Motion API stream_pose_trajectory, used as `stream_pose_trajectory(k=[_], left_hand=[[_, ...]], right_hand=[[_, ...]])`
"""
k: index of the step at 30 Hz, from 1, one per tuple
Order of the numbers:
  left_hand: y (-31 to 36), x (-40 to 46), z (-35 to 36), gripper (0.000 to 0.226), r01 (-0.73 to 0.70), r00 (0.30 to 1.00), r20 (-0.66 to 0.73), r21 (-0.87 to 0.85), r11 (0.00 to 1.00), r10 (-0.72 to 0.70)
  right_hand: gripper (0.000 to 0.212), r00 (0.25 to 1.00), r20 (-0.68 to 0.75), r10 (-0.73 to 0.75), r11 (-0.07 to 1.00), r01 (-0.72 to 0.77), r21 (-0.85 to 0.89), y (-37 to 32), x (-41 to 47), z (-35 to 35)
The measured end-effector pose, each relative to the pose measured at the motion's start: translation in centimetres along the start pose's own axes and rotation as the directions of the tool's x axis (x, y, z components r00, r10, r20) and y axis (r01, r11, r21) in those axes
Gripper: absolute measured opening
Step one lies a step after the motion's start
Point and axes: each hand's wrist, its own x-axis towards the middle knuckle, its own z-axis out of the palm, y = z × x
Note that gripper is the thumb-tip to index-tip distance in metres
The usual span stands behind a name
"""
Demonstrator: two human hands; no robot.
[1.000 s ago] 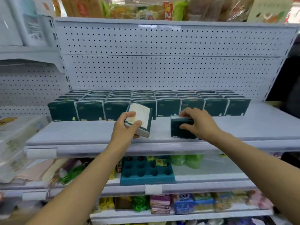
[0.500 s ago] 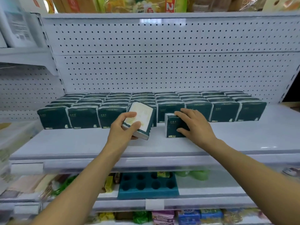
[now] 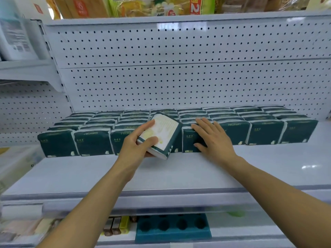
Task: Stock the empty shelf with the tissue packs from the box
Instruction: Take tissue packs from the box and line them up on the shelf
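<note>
Now we see our left hand (image 3: 136, 145) gripping a tilted pack (image 3: 161, 136), thumb on its pale face, held just above the shelf (image 3: 179, 172). Our right hand (image 3: 213, 138) lies flat, fingers nearly straight, pressing a front pack (image 3: 188, 142) into the row (image 3: 265, 131) of dark green packs. Behind stands a white pegboard (image 3: 179, 83); below sits a blue tray (image 3: 172, 228).
</note>
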Motion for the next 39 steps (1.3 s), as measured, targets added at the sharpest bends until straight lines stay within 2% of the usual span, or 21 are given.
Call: stream_pose_trajectory(k=[3, 5, 7, 9, 10, 12, 15, 17, 20, 25, 27, 28, 30, 31, 32, 34, 35, 36, 37, 38, 39], left_hand=[[0.1, 0.5, 0.2, 0.048, 0.025, 0.999, 0.049, -0.052, 0.998, -0.022], [0.3, 0.8, 0.7, 0.050, 0.032, 0.993, 0.111, -0.033, 0.999, -0.028], [0.5, 1.1, 1.6, 0.044, 0.027, 0.985, 0.169, 0.011, 1.000, -0.029], [1.1, 1.1, 2.8, 0.024, 0.055, 0.977, 0.209, -0.031, 0.998, -0.048], [1.4, 1.0, 3.3, 0.027, 0.089, 0.973, 0.222, -0.075, 0.993, -0.070], [1.8, 0.9, 4.1, 0.053, 0.144, 0.968, 0.224, -0.145, 0.979, -0.109], [1.7, 1.0, 4.8, 0.073, 0.118, 0.964, 0.248, -0.096, 0.988, -0.091], [1.7, 0.8, 5.8, 0.068, 0.083, 0.964, 0.257, -0.043, 0.996, -0.070], [1.4, 0.9, 7.9, 0.044, 0.056, 0.975, 0.214, 0.002, 0.998, -0.055], [1.3, 1.0, 11.4, 0.036, 0.055, 0.982, 0.178, 0.049, 0.997, -0.063], [1.3, 1.0, 12.4, 0.040, 0.035, 0.987, 0.150, 0.101, 0.994, -0.050], [1.3, 1.1, 12.8, 0.044, 0.005, 0.991, 0.134, 0.144, 0.990, -0.024], [1.4, 1.1, 13.7, 0.052, -0.107, 0.986, 0.147, 0.242, 0.964, 0.073], [1.4, 1.0, 14.3, 0.055, -0.175, 0.975, 0.183, 0.292, 0.940, 0.124], [1.4, 0.8, 14.9, 0.056, -0.229, 0.961, 0.227, 0.344, 0.911, 0.156], [1.3, 0.5, 16.2, 0.045, -0.293, 0.937, 0.302, 0.416, 0.861, 0.173], [1.2, 0.4, 16.6, 0.033, -0.296, 0.931, 0.327, 0.418, 0.859, 0.162], [0.9, 0.4, 16.8, 0.023, -0.288, 0.930, 0.336, 0.404, 0.868, 0.152], [0.6, 0.5, 16.8, 0.019, -0.295, 0.933, 0.318, 0.397, 0.869, 0.171], [0.1, 0.9, 16.6, 0.021, -0.325, 0.937, 0.269, 0.439, 0.838, 0.223], [-0.5, 1.5, 16.1, 0.027, -0.360, 0.933, 0.210, 0.539, 0.762, 0.292]], right_hand=[[0.086, 0.997, -0.068, 0.023, 0.999, -0.021, 0.029, -0.4, -0.3, -0.7], [0.096, 0.989, -0.146, -0.010, 0.990, 0.030, 0.136, -1.4, 0.0, -2.2], [0.092, 0.973, -0.202, -0.111, 0.964, 0.155, 0.218, -2.5, 0.5, -3.9], [0.073, 0.974, -0.203, -0.101, 0.919, 0.170, 0.355, -3.3, 0.6, -5.4], [0.061, 0.987, -0.157, -0.021, 0.878, 0.093, 0.470, -3.6, 0.5, -6.3], [0.040, 0.989, -0.002, 0.150, 0.739, -0.110, 0.664, -3.9, 0.1, -8.2], [0.027, 0.936, 0.219, 0.275, 0.424, -0.322, 0.846, -3.2, -0.3, -10.4], [0.021, 0.896, 0.328, 0.300, 0.271, -0.409, 0.871, -2.3, -0.7, -11.5], [0.018, 0.868, 0.392, 0.306, 0.189, -0.458, 0.868, -0.7, -1.6, -12.2], [0.024, 0.832, 0.469, 0.298, 0.156, -0.527, 0.836, 2.2, -3.2, -12.6], [0.034, 0.821, 0.493, 0.289, 0.169, -0.550, 0.818, 3.3, -3.7, -12.6], [0.049, 0.826, 0.478, 0.298, 0.246, -0.551, 0.798, 3.8, -4.0, -12.5], [0.085, 0.891, 0.343, 0.298, 0.542, -0.454, 0.707, 4.4, -4.5, -12.7], [0.095, 0.936, 0.263, 0.236, 0.678, -0.352, 0.645, 4.6, -4.6, -12.9], [0.098, 0.970, 0.194, 0.146, 0.782, -0.233, 0.578, 4.8, -4.7, -12.9], [0.082, 0.988, 0.152, 0.020, 0.905, -0.082, 0.417, 5.3, -4.8, -12.5], [0.068, 0.986, 0.163, 0.027, 0.918, -0.089, 0.386, 5.7, -5.1, -12.1], [0.056, 0.979, 0.186, 0.085, 0.888, -0.159, 0.431, 6.2, -5.5, -11.6], [0.051, 0.957, 0.227, 0.183, 0.792, -0.280, 0.542, 6.7, -6.2, -11.1], [0.049, 0.920, 0.272, 0.282, 0.649, -0.392, 0.652, 7.4, -6.9, -10.6], [0.048, 0.880, 0.305, 0.364, 0.513, -0.463, 0.723, 8.2, -7.7, -10.1]])
